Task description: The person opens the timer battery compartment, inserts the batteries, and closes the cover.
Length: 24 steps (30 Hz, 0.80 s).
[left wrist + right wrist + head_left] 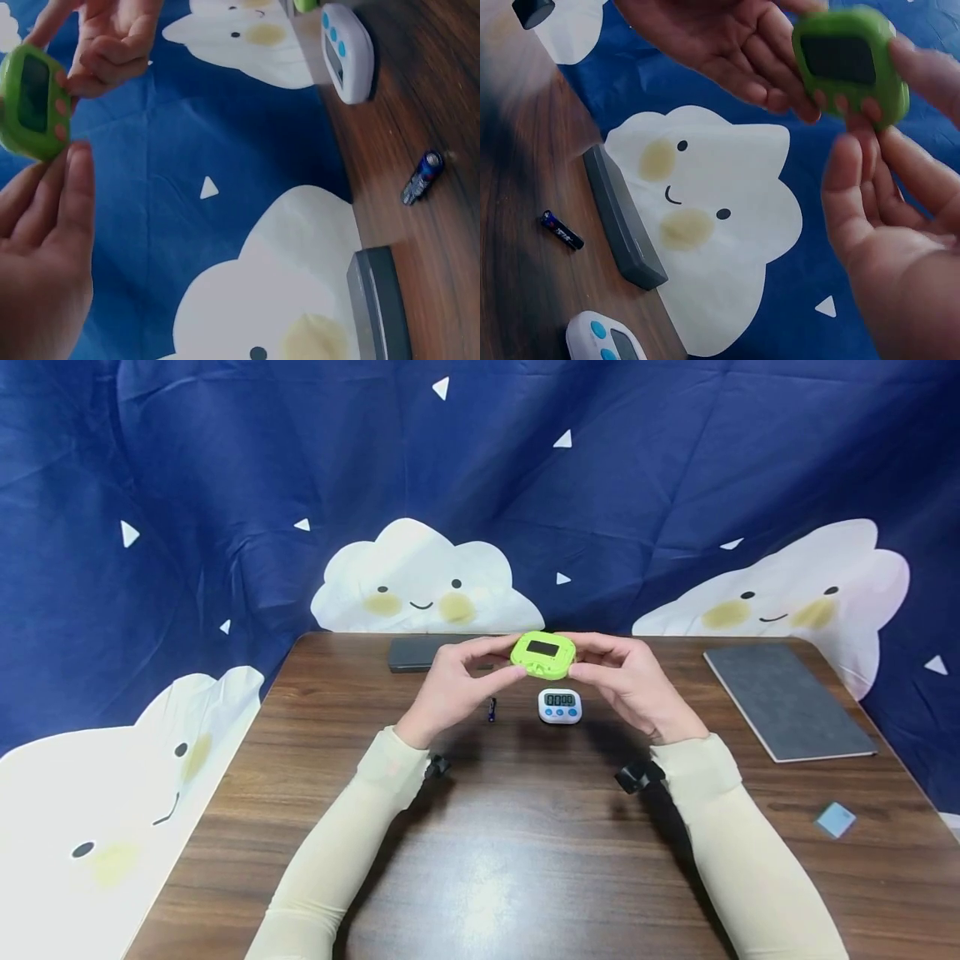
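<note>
A green digital timer (543, 655) is held up above the table between my two hands. Its side with a dark rectangle faces the head camera; in the left wrist view its screen (34, 93) and pink buttons show. My left hand (453, 689) pinches one end between thumb and fingers. At the opposite end, my right hand (633, 683) grips it the same way. Below them on the table stands a white timer (559, 707) with blue buttons, its display reading 00:00. A small dark-blue battery (492, 709) lies left of the white timer.
A dark grey box (414, 655) lies at the table's back edge, partly behind the left hand. On the right are a grey notebook (787, 702) and a small light-blue square pad (836, 819). Blue cloth with clouds (585, 485) hangs behind the brown wooden table (480, 852).
</note>
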Each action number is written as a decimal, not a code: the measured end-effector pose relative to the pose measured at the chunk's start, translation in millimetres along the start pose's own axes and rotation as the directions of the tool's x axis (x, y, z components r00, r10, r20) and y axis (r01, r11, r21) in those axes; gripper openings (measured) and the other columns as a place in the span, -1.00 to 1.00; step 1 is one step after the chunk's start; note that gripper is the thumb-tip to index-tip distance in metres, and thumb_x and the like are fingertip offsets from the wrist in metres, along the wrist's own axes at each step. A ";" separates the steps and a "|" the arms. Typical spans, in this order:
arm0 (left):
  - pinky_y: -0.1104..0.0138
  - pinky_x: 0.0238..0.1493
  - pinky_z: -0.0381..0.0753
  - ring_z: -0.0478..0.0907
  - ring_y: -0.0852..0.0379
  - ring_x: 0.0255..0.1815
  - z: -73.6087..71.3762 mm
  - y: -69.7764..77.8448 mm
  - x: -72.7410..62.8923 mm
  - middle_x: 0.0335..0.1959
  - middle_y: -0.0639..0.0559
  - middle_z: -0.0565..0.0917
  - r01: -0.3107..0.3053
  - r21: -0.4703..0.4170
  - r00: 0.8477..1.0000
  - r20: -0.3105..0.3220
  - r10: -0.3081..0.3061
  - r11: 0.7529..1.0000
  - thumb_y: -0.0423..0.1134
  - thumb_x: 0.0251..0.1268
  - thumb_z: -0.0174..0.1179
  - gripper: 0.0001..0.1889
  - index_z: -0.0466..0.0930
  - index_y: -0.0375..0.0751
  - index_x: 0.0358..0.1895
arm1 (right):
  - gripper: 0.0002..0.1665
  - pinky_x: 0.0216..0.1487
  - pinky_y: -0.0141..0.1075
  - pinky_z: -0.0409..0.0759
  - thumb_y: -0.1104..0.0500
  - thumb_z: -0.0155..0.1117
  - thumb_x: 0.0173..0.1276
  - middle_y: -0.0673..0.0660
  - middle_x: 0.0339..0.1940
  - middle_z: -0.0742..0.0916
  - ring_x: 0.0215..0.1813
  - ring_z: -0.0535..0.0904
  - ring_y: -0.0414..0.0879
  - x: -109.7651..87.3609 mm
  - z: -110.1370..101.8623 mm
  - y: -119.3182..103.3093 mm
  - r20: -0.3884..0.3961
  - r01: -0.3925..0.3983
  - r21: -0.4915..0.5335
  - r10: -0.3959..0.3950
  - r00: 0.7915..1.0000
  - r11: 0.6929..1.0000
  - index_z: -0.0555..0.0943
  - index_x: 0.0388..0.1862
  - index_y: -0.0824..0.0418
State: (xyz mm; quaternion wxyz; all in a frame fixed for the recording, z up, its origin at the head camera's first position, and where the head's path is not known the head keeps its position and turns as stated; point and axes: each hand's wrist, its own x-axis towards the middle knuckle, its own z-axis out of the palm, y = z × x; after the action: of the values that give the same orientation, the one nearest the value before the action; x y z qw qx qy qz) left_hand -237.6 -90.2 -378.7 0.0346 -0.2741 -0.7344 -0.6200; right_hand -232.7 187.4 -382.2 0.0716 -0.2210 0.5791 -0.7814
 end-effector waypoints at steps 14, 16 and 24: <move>0.02 0.22 0.87 0.88 0.04 0.06 9.7 -2.8 0.5 0.07 -0.07 0.92 -0.002 0.131 0.974 -0.223 0.032 0.991 -0.18 0.27 0.69 -0.44 0.82 -0.10 0.35 | -0.47 -0.10 -0.57 0.72 0.31 0.71 0.31 -0.08 -0.19 0.80 -0.14 0.71 -0.25 -2.6 58.2 -1.9 -0.402 -0.048 -0.381 -0.119 0.908 0.923 0.75 0.24 0.34; 0.05 0.25 0.86 0.88 0.03 0.08 9.1 -2.3 0.2 0.09 -0.06 0.91 0.007 0.137 0.977 -0.212 0.023 0.991 -0.17 0.21 0.72 -0.35 0.78 -0.11 0.40 | -0.48 -0.10 -0.57 0.71 0.30 0.72 0.31 -0.09 -0.20 0.79 -0.15 0.71 -0.26 -3.8 63.5 -1.7 -0.407 -0.050 -0.400 -0.129 0.904 0.915 0.75 0.22 0.36; 0.22 0.24 0.84 0.86 0.03 0.08 3.4 -1.2 1.5 0.07 -0.04 0.92 0.053 0.121 0.986 -0.161 -0.033 0.991 -0.16 0.20 0.72 -0.36 0.78 -0.06 0.39 | -0.66 -0.09 -0.47 0.81 0.23 0.56 0.52 -0.16 -0.24 0.89 -0.23 0.78 -0.30 -2.5 55.6 -6.5 -0.381 -0.109 -0.277 -0.005 0.924 0.955 0.78 0.17 0.36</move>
State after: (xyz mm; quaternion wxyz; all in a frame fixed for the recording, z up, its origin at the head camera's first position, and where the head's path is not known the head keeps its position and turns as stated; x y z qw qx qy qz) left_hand -238.4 -86.6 -379.9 0.0966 -0.2052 -0.7724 -0.5933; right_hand -205.7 141.9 -363.9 -0.0538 -0.0589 0.6969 -0.7127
